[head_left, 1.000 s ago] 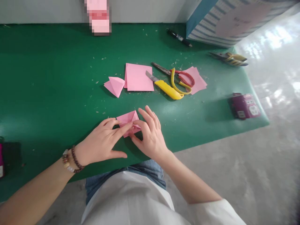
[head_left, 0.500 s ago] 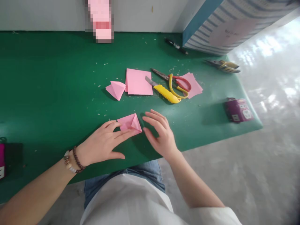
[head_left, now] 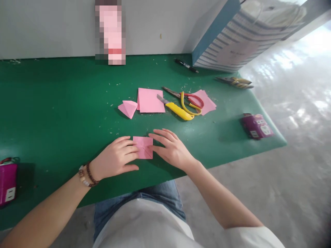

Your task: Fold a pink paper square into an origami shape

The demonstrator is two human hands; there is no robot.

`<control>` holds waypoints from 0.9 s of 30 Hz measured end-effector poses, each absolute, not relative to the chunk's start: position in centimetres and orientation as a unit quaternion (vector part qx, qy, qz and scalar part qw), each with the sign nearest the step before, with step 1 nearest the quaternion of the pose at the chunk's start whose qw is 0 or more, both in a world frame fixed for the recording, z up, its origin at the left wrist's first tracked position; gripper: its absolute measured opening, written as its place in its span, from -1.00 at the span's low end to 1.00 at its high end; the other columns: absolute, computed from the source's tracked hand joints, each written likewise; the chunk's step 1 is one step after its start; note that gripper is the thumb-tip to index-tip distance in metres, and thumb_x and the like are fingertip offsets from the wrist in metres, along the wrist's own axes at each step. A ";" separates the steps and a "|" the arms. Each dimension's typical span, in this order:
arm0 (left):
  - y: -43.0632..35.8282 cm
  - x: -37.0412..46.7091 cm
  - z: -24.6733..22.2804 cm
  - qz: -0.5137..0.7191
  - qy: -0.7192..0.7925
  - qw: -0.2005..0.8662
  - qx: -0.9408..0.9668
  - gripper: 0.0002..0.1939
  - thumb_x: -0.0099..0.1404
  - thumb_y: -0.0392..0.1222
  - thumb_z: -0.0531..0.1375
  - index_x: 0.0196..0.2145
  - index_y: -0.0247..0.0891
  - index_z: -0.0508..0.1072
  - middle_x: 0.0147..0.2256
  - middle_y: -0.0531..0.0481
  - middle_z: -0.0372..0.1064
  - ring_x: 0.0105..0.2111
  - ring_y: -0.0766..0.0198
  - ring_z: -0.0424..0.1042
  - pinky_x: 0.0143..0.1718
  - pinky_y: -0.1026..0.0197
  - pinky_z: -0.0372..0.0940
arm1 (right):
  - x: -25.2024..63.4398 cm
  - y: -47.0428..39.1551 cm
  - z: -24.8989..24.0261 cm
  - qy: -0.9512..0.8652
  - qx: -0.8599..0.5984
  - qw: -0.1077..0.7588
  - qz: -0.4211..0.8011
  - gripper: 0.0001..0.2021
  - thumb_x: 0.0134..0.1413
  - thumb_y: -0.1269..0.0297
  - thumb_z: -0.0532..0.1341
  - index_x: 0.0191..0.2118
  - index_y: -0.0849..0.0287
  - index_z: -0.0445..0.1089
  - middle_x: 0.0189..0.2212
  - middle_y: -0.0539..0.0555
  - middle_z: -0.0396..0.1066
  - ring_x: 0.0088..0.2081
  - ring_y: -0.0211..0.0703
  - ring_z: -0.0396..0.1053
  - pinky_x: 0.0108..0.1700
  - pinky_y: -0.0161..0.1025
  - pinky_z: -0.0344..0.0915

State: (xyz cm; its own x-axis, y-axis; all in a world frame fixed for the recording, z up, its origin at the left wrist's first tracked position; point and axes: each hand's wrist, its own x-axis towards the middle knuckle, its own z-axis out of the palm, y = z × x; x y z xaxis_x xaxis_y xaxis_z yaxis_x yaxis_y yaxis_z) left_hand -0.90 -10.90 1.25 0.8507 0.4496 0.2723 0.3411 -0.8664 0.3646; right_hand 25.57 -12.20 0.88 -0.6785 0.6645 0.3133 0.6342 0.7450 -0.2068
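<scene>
A small pink square of folded paper (head_left: 144, 151) lies flat on the green table between my hands, with creases meeting near its middle. My left hand (head_left: 119, 155) rests over its left edge, fingers stretched out and thumb apart. At the right edge, my right hand (head_left: 172, 148) touches the paper with its fingertips, fingers spread. Beyond them sit a folded pink paper piece (head_left: 129, 108) with pointed flaps and a larger pink paper square (head_left: 150, 101). The blade tip of a yellow utility knife (head_left: 179, 111) lies over that larger square.
Red-and-yellow-handled scissors (head_left: 184, 98) lie on more pink paper (head_left: 209, 103). Farther back are a black pen (head_left: 186, 65), pliers (head_left: 236, 82) and a striped paper bag (head_left: 222, 48). Purple boxlike objects stand at right (head_left: 257, 125) and left (head_left: 7, 182). The green table (head_left: 64, 93) meets a pale wall.
The paper now lies as a flat square; its raised triangular flap is down. My right hand has moved left onto its edge, and my left fingers have drawn back. The camera view has shifted.
</scene>
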 end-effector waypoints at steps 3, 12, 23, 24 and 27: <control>-11.2 -0.7 1.1 0.182 0.230 0.136 0.946 -0.72 0.32 -0.03 0.22 -0.14 -0.29 0.45 -0.08 -0.11 0.48 -0.05 0.11 0.44 0.17 -0.08 0.22 | 25.7 -12.6 0.9 -0.910 -0.361 0.194 0.062 -0.83 0.23 0.40 0.17 -0.16 0.12 0.51 0.05 0.10 0.45 0.19 0.05 0.26 0.23 0.10 0.20; -11.4 -0.3 0.5 0.196 0.266 0.147 0.932 -0.70 0.35 -0.06 0.18 -0.06 -0.29 0.39 -0.01 -0.15 0.43 0.01 0.09 0.38 0.14 -0.05 0.26 | 24.9 -12.6 1.2 -0.888 -0.380 0.210 0.151 -0.52 0.11 0.55 0.08 0.15 0.15 0.30 0.03 0.13 0.45 0.20 0.02 0.23 0.26 0.15 0.12; -11.7 0.0 1.5 0.231 0.374 0.236 0.867 -0.32 0.21 0.14 0.28 0.17 -0.22 0.22 0.18 -0.26 0.22 0.17 -0.07 0.22 0.17 -0.18 0.20 | 23.5 -11.8 1.3 -0.848 -0.398 0.316 0.152 -0.73 -0.07 0.66 0.07 -0.42 0.13 0.36 -0.21 0.12 0.34 -0.05 -0.04 0.32 -0.08 -0.02 0.40; -11.9 0.1 1.5 0.252 0.394 0.257 0.846 -0.26 0.19 0.13 0.30 0.21 -0.20 0.17 0.21 -0.27 0.16 0.20 -0.08 0.18 0.17 -0.18 0.21 | 23.4 -11.5 1.6 -0.846 -0.392 0.329 0.147 -0.72 -0.09 0.67 0.05 -0.41 0.13 0.34 -0.17 0.13 0.33 -0.06 -0.05 0.33 -0.10 -0.03 0.41; -12.2 0.2 1.6 0.326 0.430 0.353 0.764 -0.10 0.09 0.09 0.38 0.27 -0.10 0.05 0.30 -0.26 -0.07 0.25 -0.09 0.10 0.08 -0.10 0.34 | 22.7 -10.2 2.9 -0.859 -0.349 0.357 0.115 -0.72 -0.06 0.68 0.04 -0.40 0.11 0.30 -0.10 0.14 0.32 -0.02 -0.05 0.32 -0.09 -0.01 0.41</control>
State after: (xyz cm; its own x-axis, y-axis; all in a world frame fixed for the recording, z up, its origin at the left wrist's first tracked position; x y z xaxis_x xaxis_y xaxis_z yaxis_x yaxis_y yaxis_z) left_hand 0.16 -12.24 1.62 0.4176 0.8874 0.1953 0.4269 -0.3814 0.8199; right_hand 22.71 -10.16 2.88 -0.5024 0.6813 0.5324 0.5168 0.7303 -0.4468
